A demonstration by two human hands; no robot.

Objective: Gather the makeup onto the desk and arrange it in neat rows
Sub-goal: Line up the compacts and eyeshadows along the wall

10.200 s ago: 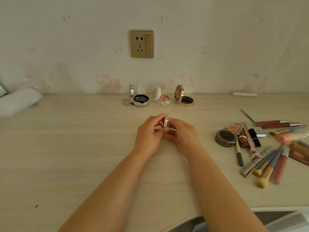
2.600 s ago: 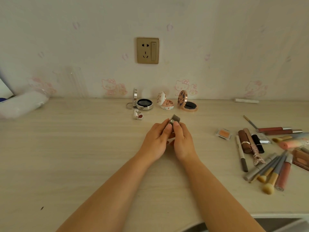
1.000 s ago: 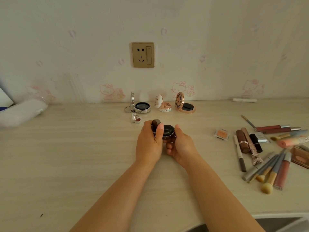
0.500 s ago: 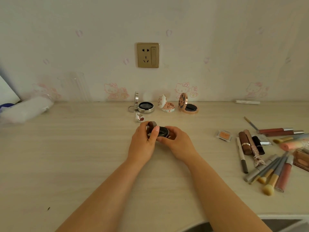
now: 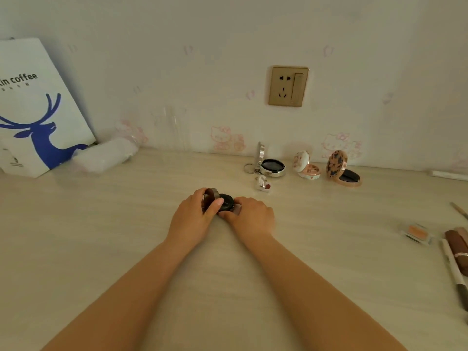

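Note:
Both hands hold a round dark compact (image 5: 225, 201) low over the pale wooden desk (image 5: 126, 236). My left hand (image 5: 193, 215) grips its raised lid, thumb across the front. My right hand (image 5: 249, 216) pinches the base from the right. Three open compacts stand along the wall: a silver one (image 5: 271, 166), a floral one (image 5: 306, 166), a spotted pink one (image 5: 343, 171). A small white item (image 5: 263, 184) lies in front of them. At the right edge lie an orange pan (image 5: 416, 233), a brown lipstick (image 5: 457, 248) and a white pencil (image 5: 453, 272).
A white paper bag with a blue deer (image 5: 33, 110) leans on the wall at the left, a white plastic-wrapped roll (image 5: 106, 154) beside it. A gold wall socket (image 5: 288, 86) sits above the compacts. A white stick (image 5: 448, 175) lies by the wall at far right.
The dark compact's lid has been opened and stands upright in my left hand. Both hands with it have shifted left and farther back on the desk; the view has swung left.

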